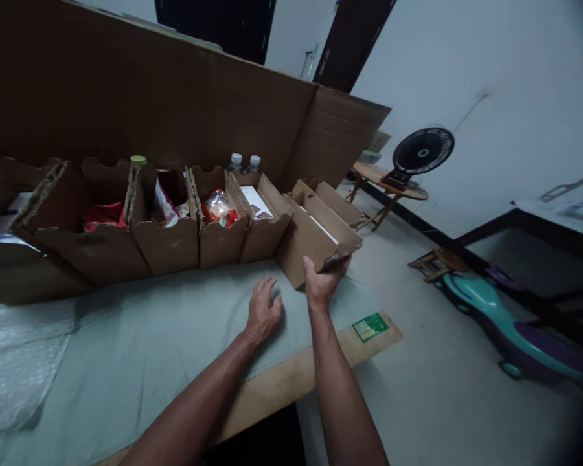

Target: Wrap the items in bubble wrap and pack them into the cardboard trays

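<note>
The person's right hand (324,278) has its thumb and fingers closed on the front end of a brown, open-topped cardboard bin (305,239), the thumb against the side wall; a dark patch between thumb and fingers is too shadowed to make out. The bin lies at 12 o'clock from that hand, set at an angle, with a flat white item (319,224) showing inside. The left hand (265,312), at 8 o'clock from the right, is loosely curled, thumb and fingertips apart, grasping nothing visible over a pale green cloth (175,343) covering the table.

From 9 to 10 o'clock of the right hand runs a row of five similar cardboard bins (168,244). The nearest contains a white box (256,202); the next, red and clear plastic packets (218,207). Two clear bottles with white caps (253,163) stand behind, near 11 o'clock, before a tall brown cardboard panel (175,97).

At 4 o'clock, a green printed label (370,327) sits on the tan table edge. Crumpled clear bubble wrap (19,362) lies between 8 and 9 o'clock. Well apart, between 1 and 2 o'clock, a black round fan (423,152) stands on a wooden table (369,171); a teal and purple ride-on toy (486,304) is on the floor past 3 o'clock.
</note>
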`<state>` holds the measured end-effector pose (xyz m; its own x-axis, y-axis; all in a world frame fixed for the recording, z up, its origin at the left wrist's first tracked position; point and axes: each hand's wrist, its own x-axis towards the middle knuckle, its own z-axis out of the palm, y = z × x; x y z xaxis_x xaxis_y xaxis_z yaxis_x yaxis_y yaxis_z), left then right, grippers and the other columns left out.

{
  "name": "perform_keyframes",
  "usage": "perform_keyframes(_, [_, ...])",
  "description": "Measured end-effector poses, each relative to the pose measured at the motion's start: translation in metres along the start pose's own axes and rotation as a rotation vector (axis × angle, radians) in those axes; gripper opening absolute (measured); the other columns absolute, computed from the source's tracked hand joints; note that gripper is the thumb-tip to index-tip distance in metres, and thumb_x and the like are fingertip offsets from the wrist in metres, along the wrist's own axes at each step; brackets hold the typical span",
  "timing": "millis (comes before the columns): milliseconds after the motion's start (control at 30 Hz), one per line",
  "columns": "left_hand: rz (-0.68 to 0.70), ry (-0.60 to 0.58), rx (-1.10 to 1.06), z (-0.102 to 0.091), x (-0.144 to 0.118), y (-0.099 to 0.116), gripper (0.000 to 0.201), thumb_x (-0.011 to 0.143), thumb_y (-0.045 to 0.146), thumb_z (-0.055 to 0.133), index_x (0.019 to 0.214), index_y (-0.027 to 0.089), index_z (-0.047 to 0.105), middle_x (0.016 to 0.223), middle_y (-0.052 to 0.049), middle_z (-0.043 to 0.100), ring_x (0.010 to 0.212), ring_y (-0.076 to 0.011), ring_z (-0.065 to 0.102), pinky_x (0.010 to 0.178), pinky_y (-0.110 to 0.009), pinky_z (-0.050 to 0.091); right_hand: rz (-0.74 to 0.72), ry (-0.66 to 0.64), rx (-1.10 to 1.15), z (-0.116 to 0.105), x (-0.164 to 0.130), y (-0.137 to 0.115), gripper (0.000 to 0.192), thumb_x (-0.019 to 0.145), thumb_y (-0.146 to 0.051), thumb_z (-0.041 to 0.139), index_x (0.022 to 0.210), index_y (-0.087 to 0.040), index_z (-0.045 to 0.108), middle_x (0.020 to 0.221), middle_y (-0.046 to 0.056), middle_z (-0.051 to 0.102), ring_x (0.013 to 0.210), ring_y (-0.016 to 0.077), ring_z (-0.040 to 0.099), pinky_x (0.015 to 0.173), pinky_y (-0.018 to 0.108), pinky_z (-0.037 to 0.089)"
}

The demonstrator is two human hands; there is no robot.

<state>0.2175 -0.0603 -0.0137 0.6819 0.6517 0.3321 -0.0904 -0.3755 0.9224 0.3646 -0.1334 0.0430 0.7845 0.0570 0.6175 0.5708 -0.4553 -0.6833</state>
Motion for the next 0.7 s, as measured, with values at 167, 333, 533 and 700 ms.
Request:
perform_keyframes(167, [0.017, -0.011, 0.013, -0.002, -0.001, 0.0, 0.043, 0.079, 0.015, 0.057, 0.12, 0.015, 0.066, 0.132, -0.017, 0.062, 0.127, -0.0313, 0.056, 0.112, -0.054, 0.045, -0.055, -0.092, -0.078, 0.006, -0.009, -0.014, 0.098, 0.082, -0.053, 0.068, 0.154, -0.004, 0.024, 0.158, 0.031, 0.028, 0.151, 0.0394, 0.025, 0.121, 0.06, 0.025])
perform_keyframes(333, [0.031, -0.023, 0.02, -0.001, -0.001, 0.001, 0.041, 0.078, 0.014, 0.057, 0.117, 0.019, 0.068, 0.132, -0.014, 0.064, 0.125, -0.0301, 0.058, 0.111, -0.054, 0.046, -0.192, -0.257, -0.125, -0.004, -0.051, -0.008, 0.073, 0.091, -0.039, 0.055, 0.154, -0.013, 0.03, 0.156, 0.024, 0.036, 0.147, 0.0337, 0.036, 0.118, 0.054, 0.035])
perform_keyframes(533, [0.036, -0.019, 0.038, -0.001, -0.002, 0.002, 0.039, 0.079, 0.015, 0.057, 0.116, 0.019, 0.069, 0.13, -0.014, 0.065, 0.124, -0.0306, 0.058, 0.111, -0.054, 0.046, -0.173, -0.352, -0.137, 0.016, -0.036, -0.004, 0.077, 0.088, -0.031, 0.054, 0.158, -0.014, 0.025, 0.161, 0.023, 0.029, 0.15, 0.0339, 0.032, 0.117, 0.053, 0.036])
perform_keyframes(700, [0.03, -0.027, 0.044, -0.001, -0.003, 0.002, 0.039, 0.079, 0.015, 0.058, 0.115, 0.02, 0.069, 0.131, -0.014, 0.064, 0.123, -0.0304, 0.059, 0.108, -0.054, 0.048, -0.172, -0.433, -0.139, 0.029, -0.021, -0.001, 0.078, 0.086, -0.028, 0.055, 0.158, -0.013, 0.028, 0.164, 0.021, 0.027, 0.148, 0.0334, 0.036, 0.118, 0.052, 0.036])
